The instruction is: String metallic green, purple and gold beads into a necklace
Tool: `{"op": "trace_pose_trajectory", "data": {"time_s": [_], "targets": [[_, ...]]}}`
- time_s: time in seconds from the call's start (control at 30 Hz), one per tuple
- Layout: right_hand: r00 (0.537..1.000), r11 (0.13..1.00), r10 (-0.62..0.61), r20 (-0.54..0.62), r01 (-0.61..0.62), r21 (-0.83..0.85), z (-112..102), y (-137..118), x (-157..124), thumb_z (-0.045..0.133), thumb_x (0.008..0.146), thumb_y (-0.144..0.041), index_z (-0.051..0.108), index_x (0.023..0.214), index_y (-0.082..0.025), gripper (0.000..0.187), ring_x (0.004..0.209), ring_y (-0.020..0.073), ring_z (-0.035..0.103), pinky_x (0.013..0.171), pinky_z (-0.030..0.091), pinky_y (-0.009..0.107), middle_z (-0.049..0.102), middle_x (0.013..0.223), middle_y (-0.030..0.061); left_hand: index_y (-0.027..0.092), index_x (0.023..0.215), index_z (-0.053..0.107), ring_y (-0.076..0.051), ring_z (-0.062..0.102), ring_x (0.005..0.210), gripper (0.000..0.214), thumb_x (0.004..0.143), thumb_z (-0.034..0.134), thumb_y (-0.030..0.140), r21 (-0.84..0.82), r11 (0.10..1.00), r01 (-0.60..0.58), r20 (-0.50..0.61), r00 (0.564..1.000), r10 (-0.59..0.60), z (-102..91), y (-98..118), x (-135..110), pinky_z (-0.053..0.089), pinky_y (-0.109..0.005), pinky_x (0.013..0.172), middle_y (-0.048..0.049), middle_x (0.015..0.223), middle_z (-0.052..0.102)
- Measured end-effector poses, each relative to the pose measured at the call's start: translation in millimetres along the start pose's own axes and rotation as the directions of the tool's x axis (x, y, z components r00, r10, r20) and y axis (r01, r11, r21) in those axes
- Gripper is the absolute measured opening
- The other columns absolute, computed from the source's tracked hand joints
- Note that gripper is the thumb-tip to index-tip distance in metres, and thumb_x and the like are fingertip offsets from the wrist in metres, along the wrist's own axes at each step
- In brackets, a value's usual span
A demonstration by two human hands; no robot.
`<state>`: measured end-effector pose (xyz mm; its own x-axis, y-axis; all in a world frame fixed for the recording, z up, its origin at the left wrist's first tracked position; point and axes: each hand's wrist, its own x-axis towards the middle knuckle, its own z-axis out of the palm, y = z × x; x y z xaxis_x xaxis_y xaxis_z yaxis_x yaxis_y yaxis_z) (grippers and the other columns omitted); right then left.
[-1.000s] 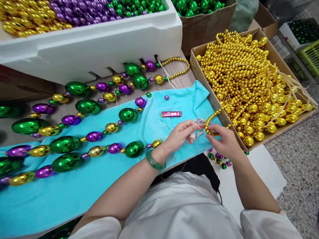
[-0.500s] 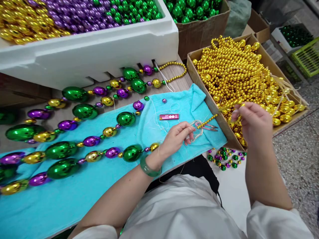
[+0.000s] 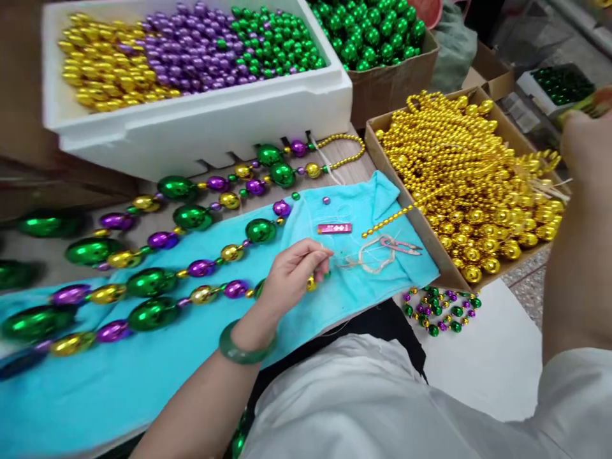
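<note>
My left hand (image 3: 297, 271), a green bangle on its wrist, pinches a thin thread (image 3: 351, 261) above the blue towel (image 3: 329, 299). Near its fingertips ends a strand of large green, gold and purple beads (image 3: 153, 313). A gold bead strand (image 3: 388, 220) runs from the cardboard box of gold beads (image 3: 382, 150) onto the towel, touching neither hand. My right hand (image 3: 586, 146) is raised at the right edge, past that box; its fingers are blurred and cut off. Scissors with pink handles (image 3: 400, 245), a loop of pale cord (image 3: 366, 258) and a small pink box (image 3: 335, 228) lie on the towel.
A white foam box (image 3: 215, 131) of gold, purple and green beads stands at the back. Beside it is a carton (image 3: 387, 83) of green beads. A finished-looking multicoloured strand (image 3: 442, 312) lies on a white surface (image 3: 482, 363) at lower right.
My left hand has let go of the gold bead strand and drawn back left. My right hand has moved up and right, away from the gold beads. The view has shifted.
</note>
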<state>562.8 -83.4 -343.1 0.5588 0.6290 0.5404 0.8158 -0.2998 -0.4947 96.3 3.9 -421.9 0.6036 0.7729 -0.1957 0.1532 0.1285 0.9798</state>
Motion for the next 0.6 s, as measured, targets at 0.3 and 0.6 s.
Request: {"op": "trace_pose_trajectory", "data": {"time_s": [0.3, 0.6], "targets": [[0.550, 0.923, -0.377, 0.745, 0.159, 0.349, 101.6, -187.0, -151.7, 0.069, 0.077, -0.025, 0.074, 0.097, -0.022, 0.021, 0.081, 0.0236, 0.068, 0.074, 0.052, 0.038, 0.075, 0.087, 0.0044, 0.016, 0.080, 0.065, -0.005, 0.052, 0.046, 0.021, 0.087, 0.062, 0.035, -0.114, 0.982, -0.153, -0.108, 0.984, 0.140, -3.7, -0.8, -2.7, 0.041, -0.018, 0.045, 0.0009, 0.066, 0.064], [0.565, 0.927, -0.354, 0.745, 0.105, 0.360, 77.3, -165.0, -106.1, 0.076, 0.070, -0.031, 0.075, 0.092, -0.025, 0.023, 0.069, 0.0182, 0.061, 0.068, 0.046, 0.032, 0.070, 0.076, -0.0002, 0.019, 0.079, 0.068, -0.008, 0.054, 0.048, 0.025, 0.087, 0.063, 0.043, 0.055, 0.895, -0.443, -0.212, 0.870, 0.444, -6.4, 45.5, -14.3, 0.043, -0.022, 0.046, 0.0015, 0.059, 0.060]]}}
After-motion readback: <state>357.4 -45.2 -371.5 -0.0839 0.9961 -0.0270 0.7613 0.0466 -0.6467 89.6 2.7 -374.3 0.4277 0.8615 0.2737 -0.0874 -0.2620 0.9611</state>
